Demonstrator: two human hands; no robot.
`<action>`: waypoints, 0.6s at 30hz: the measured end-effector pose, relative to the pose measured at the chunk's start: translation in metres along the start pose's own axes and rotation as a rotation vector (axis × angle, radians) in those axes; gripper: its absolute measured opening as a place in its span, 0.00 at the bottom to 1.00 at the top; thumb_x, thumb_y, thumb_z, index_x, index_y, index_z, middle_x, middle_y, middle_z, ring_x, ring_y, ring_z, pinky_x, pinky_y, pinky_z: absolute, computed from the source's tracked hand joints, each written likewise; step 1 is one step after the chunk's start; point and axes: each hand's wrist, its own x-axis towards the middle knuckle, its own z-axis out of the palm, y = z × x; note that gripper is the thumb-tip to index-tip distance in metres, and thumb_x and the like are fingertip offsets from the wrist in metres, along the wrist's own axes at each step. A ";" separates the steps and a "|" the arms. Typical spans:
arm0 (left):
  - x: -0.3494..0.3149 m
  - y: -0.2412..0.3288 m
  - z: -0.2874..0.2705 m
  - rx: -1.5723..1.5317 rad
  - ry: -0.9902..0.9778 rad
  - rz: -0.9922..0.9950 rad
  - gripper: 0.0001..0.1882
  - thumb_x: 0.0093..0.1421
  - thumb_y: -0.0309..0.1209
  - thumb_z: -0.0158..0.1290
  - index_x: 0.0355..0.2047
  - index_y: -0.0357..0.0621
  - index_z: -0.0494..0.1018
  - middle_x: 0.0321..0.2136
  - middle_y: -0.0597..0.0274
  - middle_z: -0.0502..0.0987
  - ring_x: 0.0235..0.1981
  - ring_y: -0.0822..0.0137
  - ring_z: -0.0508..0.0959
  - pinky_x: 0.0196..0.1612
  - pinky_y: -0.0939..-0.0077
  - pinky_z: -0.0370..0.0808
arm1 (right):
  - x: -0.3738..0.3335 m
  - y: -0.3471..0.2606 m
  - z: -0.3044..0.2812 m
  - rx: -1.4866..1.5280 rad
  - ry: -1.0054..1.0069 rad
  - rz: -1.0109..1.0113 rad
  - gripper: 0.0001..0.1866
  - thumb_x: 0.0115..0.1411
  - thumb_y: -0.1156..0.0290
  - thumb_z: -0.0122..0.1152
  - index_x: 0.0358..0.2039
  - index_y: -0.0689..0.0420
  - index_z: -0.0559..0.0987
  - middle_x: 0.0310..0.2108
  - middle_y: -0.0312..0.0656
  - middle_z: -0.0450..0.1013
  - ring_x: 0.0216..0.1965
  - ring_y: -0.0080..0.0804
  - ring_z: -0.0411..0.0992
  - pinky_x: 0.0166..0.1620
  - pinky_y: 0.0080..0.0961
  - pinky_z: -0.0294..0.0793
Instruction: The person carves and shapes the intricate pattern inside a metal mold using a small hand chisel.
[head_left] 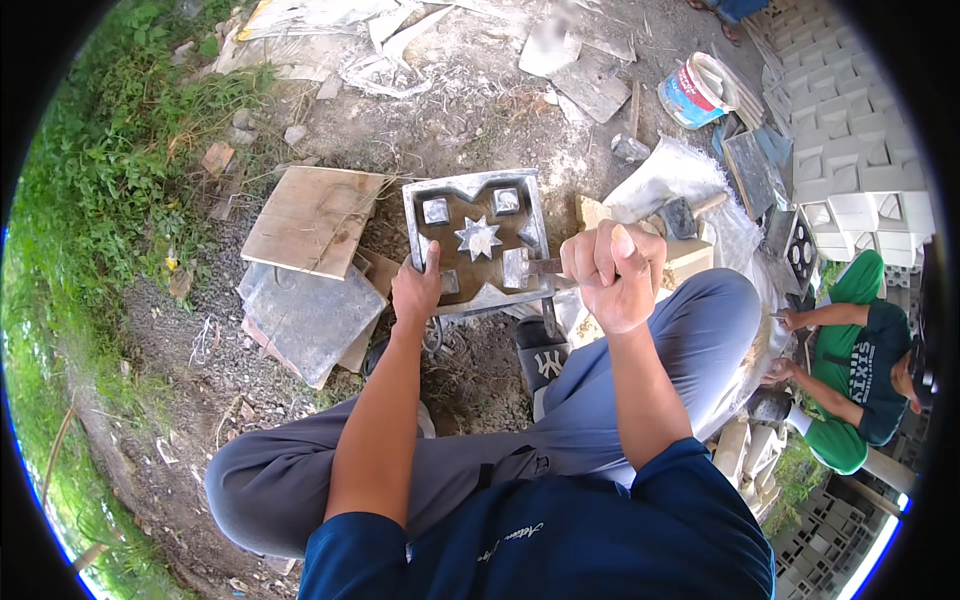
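A grey metal block mould (476,190) stands in front of me, with a star-shaped core (478,239) in its middle and several squarish cores around it. My left hand (415,292) is closed on the mould's near left edge, thumb on top. In a fist, my right hand (618,272) holds a flat-bladed tool (545,267), perhaps a scraper, over the mould's near right side. The tool's handle is hidden inside the fist. Dark curved metal handles (549,317) stick out at the mould's near side.
Left of the mould lie a wooden board (312,220) and a stained grey slab (310,308). A pale sack (680,170) with a dark-headed hammer (680,217) and a paint bucket (697,90) are on the right. Beyond, another person (850,350) sits near stacked pale blocks (850,120).
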 end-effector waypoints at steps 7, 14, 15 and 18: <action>0.000 0.011 0.002 0.116 -0.015 -0.087 0.46 0.62 0.73 0.46 0.51 0.39 0.81 0.43 0.30 0.82 0.49 0.33 0.81 0.53 0.44 0.78 | -0.012 0.026 -0.004 -0.179 -0.095 0.004 0.30 0.75 0.67 0.52 0.14 0.60 0.60 0.10 0.35 0.56 0.12 0.24 0.50 0.19 0.29 0.45; 0.000 0.016 0.000 0.127 0.008 -0.090 0.44 0.62 0.72 0.47 0.50 0.39 0.82 0.41 0.32 0.83 0.47 0.34 0.82 0.52 0.45 0.78 | -0.006 0.055 -0.004 -0.399 -0.131 0.077 0.32 0.77 0.66 0.47 0.12 0.57 0.56 0.09 0.35 0.56 0.11 0.22 0.50 0.17 0.27 0.44; 0.001 0.019 -0.001 0.153 -0.007 -0.116 0.44 0.62 0.72 0.47 0.49 0.39 0.82 0.41 0.32 0.83 0.47 0.35 0.82 0.51 0.45 0.79 | -0.002 0.060 -0.002 -0.408 -0.129 0.062 0.32 0.78 0.65 0.45 0.12 0.58 0.56 0.09 0.34 0.56 0.11 0.22 0.50 0.17 0.27 0.45; -0.003 0.011 0.000 0.115 0.042 -0.093 0.43 0.62 0.71 0.48 0.47 0.39 0.82 0.40 0.34 0.83 0.46 0.35 0.83 0.50 0.45 0.79 | -0.001 0.038 0.018 -0.390 -0.166 -0.049 0.32 0.78 0.65 0.46 0.12 0.59 0.56 0.09 0.35 0.56 0.11 0.23 0.50 0.17 0.27 0.44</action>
